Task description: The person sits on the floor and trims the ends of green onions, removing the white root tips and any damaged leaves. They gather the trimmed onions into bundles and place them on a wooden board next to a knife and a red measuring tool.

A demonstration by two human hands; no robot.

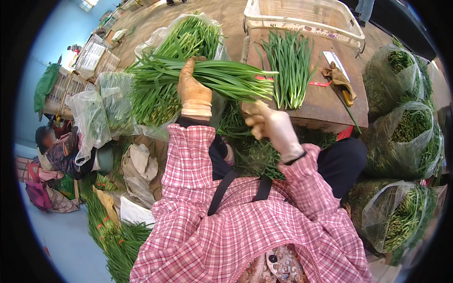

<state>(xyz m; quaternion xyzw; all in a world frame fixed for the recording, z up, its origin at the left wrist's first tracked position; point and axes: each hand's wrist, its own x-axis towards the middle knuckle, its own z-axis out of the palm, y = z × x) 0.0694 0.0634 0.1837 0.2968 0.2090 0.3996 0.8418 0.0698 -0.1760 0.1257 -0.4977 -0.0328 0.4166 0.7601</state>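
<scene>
A bunch of green leafy stalks, apparently garlic chives (pixel 230 72), lies sideways in the grip of my gloved left hand (pixel 194 88). Its pale stem ends point right. Just below those ends is my gloved right hand (pixel 270 127), fingers curled and blurred; whether they pinch a stalk cannot be made out. On the brown board (pixel 332 109) in front of me rests a second bunch (pixel 290 69), stems towards me, across a red strip (pixel 320 84). To its right lies a wide-bladed knife (pixel 334 60) with a yellow handle, partly covered by a brown cloth or glove (pixel 339 79).
Behind the board stands a white plastic crate (pixel 300 16). An open plastic bag of chives (pixel 196 35) is beyond my left hand. Several filled bags (pixel 414 138) line the right side. Tied bunches (pixel 109 230) lie at lower left. Another person (pixel 63 148) sits at far left.
</scene>
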